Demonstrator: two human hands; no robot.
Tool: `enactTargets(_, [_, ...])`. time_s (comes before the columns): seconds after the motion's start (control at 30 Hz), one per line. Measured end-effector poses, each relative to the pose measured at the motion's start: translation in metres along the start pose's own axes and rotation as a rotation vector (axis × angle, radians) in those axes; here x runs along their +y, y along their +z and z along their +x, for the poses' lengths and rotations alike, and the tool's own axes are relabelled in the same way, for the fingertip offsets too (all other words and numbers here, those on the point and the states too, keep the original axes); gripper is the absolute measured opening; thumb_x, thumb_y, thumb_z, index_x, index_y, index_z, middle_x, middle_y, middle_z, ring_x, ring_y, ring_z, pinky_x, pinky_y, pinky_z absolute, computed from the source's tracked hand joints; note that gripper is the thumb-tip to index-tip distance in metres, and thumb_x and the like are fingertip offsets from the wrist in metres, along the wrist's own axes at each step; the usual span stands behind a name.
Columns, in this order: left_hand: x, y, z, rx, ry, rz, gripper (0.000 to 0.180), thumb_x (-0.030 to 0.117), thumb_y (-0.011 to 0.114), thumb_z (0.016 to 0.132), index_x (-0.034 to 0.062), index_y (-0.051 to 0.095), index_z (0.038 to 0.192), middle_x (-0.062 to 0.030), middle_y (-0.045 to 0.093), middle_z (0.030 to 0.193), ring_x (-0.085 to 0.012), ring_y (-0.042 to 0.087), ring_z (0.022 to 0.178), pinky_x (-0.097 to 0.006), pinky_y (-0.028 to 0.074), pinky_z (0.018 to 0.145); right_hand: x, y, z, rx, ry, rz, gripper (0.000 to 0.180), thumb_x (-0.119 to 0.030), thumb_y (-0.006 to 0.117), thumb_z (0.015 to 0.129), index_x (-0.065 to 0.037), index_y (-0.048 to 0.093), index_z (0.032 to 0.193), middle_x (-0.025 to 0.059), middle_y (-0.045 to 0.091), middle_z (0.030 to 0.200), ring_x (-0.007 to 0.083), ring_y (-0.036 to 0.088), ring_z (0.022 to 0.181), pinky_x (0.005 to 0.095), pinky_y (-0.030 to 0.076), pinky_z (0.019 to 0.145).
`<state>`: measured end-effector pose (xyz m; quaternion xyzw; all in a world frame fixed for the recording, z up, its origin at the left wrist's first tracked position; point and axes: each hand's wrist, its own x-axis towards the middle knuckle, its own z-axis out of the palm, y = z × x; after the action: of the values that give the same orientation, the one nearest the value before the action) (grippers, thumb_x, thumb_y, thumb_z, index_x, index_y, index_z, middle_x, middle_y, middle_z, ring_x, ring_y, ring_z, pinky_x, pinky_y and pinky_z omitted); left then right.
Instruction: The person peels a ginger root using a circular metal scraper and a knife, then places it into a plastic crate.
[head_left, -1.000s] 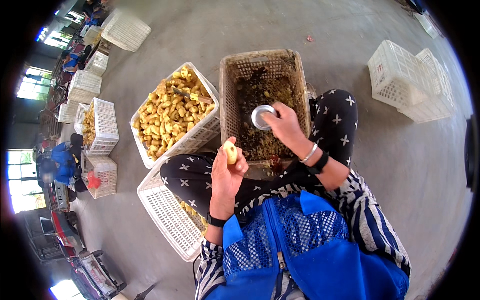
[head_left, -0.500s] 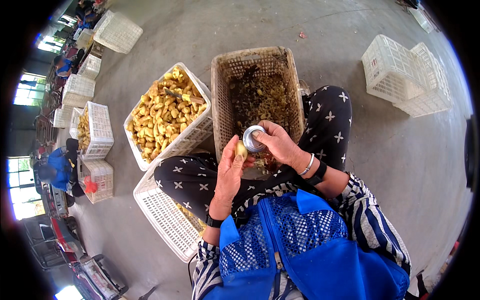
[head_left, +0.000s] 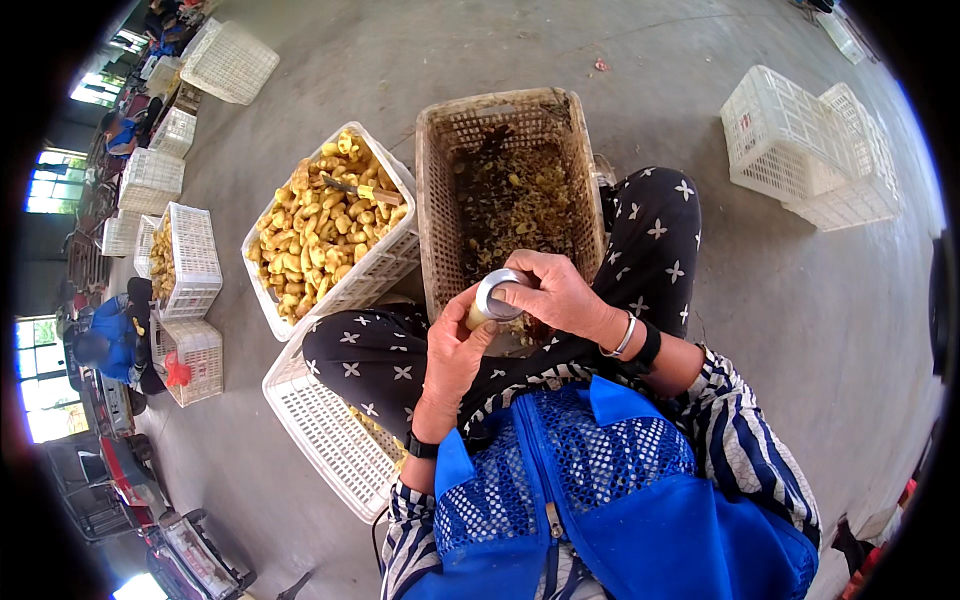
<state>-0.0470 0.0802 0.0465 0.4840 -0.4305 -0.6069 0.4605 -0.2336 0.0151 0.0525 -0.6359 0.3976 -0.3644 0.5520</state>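
Observation:
My left hand (head_left: 452, 352) has its fingers closed round a pale peeled piece of ginger (head_left: 475, 317). In my right hand (head_left: 568, 298) is a round, silver metal cap-like piece (head_left: 490, 292), its rim against the ginger and my thumb in its hollow. Both hands meet over the near end of a dirty plastic crate (head_left: 430, 190) between my knees, with peelings and scraps (head_left: 525, 200) inside. To its left, a tilted white crate (head_left: 395, 262) is heaped with ginger (head_left: 318, 225). A knife (head_left: 365, 190) with a yellow and brown handle lies on that heap.
Under my left leg another white crate (head_left: 325, 425) holds some ginger. Two white crates (head_left: 785, 130) lean together on the floor at the right. More crates (head_left: 195, 260) line the left side, near a person in blue (head_left: 110, 345) and a parked vehicle (head_left: 120, 490).
My hands have drawn together, and the metal piece has moved left and slightly down onto the ginger, now hiding more of it. The view has shifted slightly.

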Motion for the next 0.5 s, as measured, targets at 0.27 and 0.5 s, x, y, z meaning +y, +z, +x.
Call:
enactTargets(0.27, [-0.008,-0.002,-0.001,0.076,0.087,0.001,0.043,0.004,0.072,0.085,0.0016,0.055,0.125,-0.0045,0.063,0.11,-0.0117,0.06,0.098,-0.024,0.049,0.086,0.013,-0.034,0.012,0.191,0.344,0.315,0.016,-0.019,0.063,0.091,-0.003,0.062,0.091,0.0006,0.061,0.075,0.0069,0.057,0.066,0.0213,0.044,0.046])
enactTargets(0.5, [-0.016,0.002,-0.001,0.028,0.006,-0.012,0.034,-0.005,0.061,0.089,0.0036,0.052,0.121,-0.0072,0.061,0.112,-0.0141,0.063,0.096,-0.028,0.053,0.082,0.02,0.005,-0.006,0.034,0.393,0.777,0.016,-0.016,0.058,0.095,-0.001,0.061,0.102,0.0033,0.063,0.092,0.0086,0.061,0.078,0.0253,0.056,0.065])
